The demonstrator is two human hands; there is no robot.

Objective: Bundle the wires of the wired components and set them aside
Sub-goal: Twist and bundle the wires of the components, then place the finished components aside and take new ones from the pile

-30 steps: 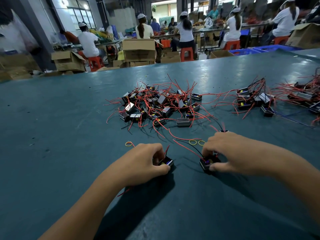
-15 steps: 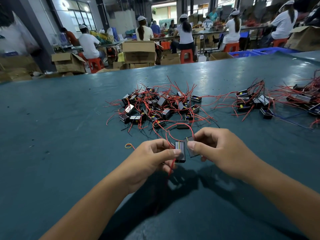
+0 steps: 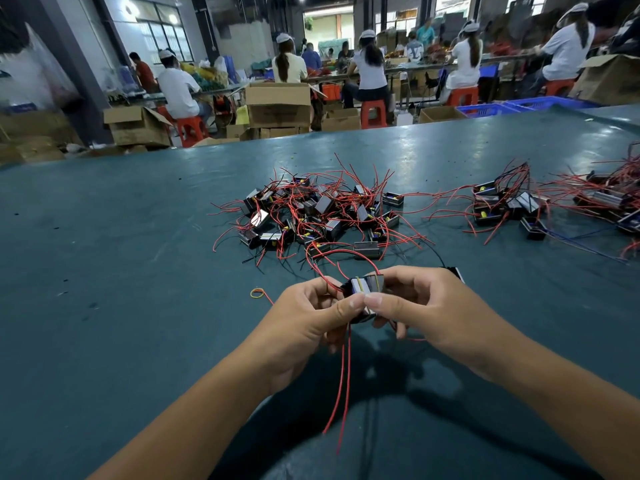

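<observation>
A worker's left hand (image 3: pixel 304 320) and right hand (image 3: pixel 426 306) met over the near-centre of the green counter (image 3: pixel 104 271), both sets of fingers pinching a pair of small black components (image 3: pixel 363 289) held face to face, w/ a yellow rubber band (image 3: pixel 360 284) apparently around them. Thumbs touched at the pair's near edge. Two red wires (image 3: pixel 341 375) hung loose below the hands toward the near edge, a red loop rose on the far side, & a black lead ran off to the right, so the wiring of this pair looked not yet gathered.

Progress appeared early. Just beyond the hands sat the main pile (image 3: pixel 318 213), a tangle of many black units & red leads, seemingly unsorted. Far right lay a smaller cluster (image 3: pixel 505 206), & beyond it another heap (image 3: pixel 609 199) at the frame's edge; whether those were finished bundles couldn't be told from here. One spare band (image 3: pixel 258 293) lay on the counter left of the hands. Another unit peeked out behind the right hand.

Judged remaining: tuck this pair's wires, set it aside, then work through most of the pile. In the far background, capped staff (image 3: pixel 287 64) sat on red stools among cardboard boxes (image 3: pixel 278 105).
</observation>
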